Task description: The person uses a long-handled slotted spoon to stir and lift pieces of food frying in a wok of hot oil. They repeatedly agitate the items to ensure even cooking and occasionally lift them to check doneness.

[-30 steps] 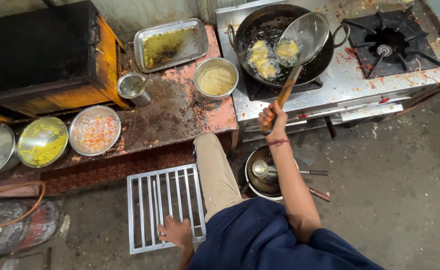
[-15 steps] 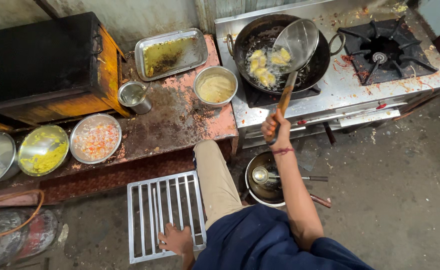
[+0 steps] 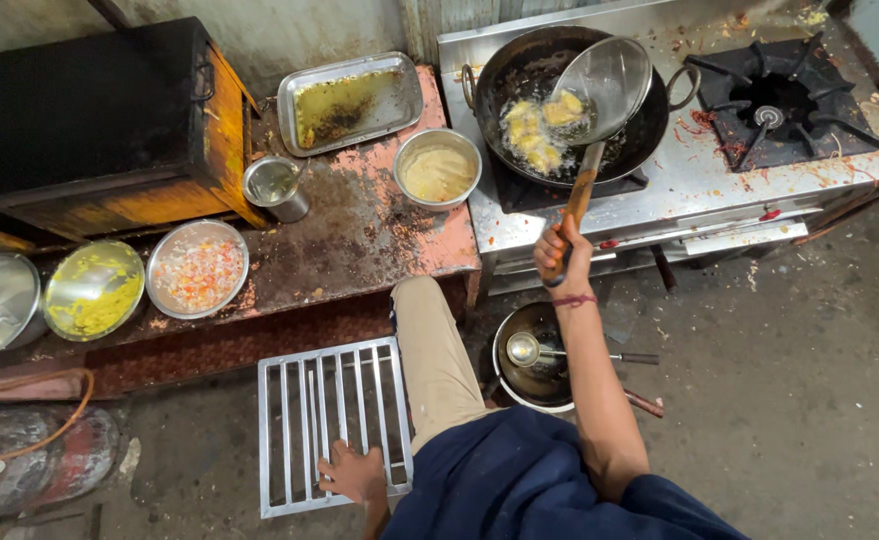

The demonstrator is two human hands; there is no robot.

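Your right hand (image 3: 562, 250) has its grip clenched round the skimmer handle (image 3: 579, 190), its bowl over the fritters (image 3: 529, 135) in the wok (image 3: 649, 130). Your left hand (image 3: 354, 472) rests, fingers spread, on the metal rack (image 3: 309, 420).

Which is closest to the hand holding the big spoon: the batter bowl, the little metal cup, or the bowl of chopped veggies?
From the right hand:
1. Batter bowl, just to its left on the counter.
2. Little metal cup, farther left.
3. Bowl of chopped veggies, farthest left.

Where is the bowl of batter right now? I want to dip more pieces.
The bowl of batter sits on the worn red counter, just left of the black frying pan, below the metal tray.
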